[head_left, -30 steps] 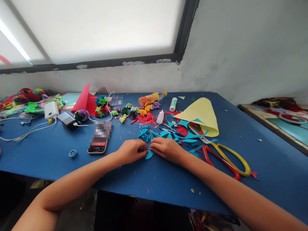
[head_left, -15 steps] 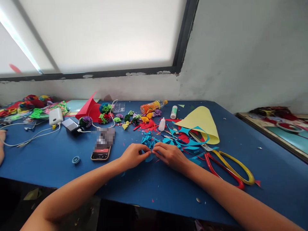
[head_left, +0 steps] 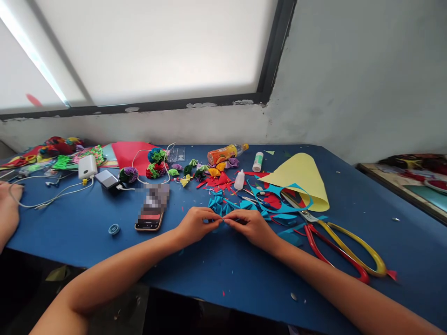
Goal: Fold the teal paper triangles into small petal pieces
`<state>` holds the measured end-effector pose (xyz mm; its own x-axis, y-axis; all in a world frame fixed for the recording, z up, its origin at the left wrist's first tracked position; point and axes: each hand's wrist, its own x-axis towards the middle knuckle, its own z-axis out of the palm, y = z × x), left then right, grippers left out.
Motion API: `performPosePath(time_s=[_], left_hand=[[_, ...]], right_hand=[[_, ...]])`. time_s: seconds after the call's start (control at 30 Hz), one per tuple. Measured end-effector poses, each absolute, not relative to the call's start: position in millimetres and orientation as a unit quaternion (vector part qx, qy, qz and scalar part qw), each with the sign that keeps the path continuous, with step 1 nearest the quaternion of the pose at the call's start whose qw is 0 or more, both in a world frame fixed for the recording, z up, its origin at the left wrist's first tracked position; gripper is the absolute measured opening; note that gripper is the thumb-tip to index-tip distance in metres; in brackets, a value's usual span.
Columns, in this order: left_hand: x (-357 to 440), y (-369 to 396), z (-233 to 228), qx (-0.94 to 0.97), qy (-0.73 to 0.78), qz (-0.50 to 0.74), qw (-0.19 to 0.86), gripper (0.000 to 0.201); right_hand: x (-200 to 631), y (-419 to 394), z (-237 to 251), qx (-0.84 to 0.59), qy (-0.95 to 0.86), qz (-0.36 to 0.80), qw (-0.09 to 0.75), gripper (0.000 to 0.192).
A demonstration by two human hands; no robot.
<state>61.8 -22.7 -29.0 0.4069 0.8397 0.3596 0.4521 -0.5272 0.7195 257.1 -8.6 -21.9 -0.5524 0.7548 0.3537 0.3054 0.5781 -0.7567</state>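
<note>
A small, mostly hidden piece of bright blue paper [head_left: 222, 220] is pinched between the fingertips of the bare left hand [head_left: 196, 228] and the bare right hand [head_left: 253, 228], both closed to narrow grips that nearly meet. By its look, the piece can be judged very light, thin and easily creased or torn, so it is best held lightly by its edges. It is held above the blue tabletop [head_left: 209, 284], just on the near side of the pleated bright blue paper pieces [head_left: 215, 204]; its exact fold cannot be told.
</note>
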Motion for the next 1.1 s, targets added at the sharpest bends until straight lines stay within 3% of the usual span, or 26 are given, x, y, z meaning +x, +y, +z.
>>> performPosePath(time_s=[0.43, 0.53, 0.73, 1.1], left_hand=[[66.0, -26.1, -25.4, 0.732, 0.433, 0.411, 0.328, 0.021], [65.9, -27.4, -23.0, 0.726, 0.454, 0.389, 0.340, 0.020], [63.8, -26.6, -24.4, 0.784, 0.436, 0.355, 0.264, 0.018], [62.9, -24.4, -23.2, 0.764, 0.388, 0.399, 0.328, 0.025]], right_hand=[[255.7, -5.7, -22.1, -0.332, -0.778, 0.388, 0.367, 0.025], [256.5, -6.2, -19.0, -0.322, -0.788, 0.357, 0.385, 0.027], [256.8, -10.4, -16.0, -0.311, -0.817, 0.283, 0.393, 0.025], [256.7, -11.5, -16.5, -0.303, -0.817, 0.258, 0.417, 0.023]])
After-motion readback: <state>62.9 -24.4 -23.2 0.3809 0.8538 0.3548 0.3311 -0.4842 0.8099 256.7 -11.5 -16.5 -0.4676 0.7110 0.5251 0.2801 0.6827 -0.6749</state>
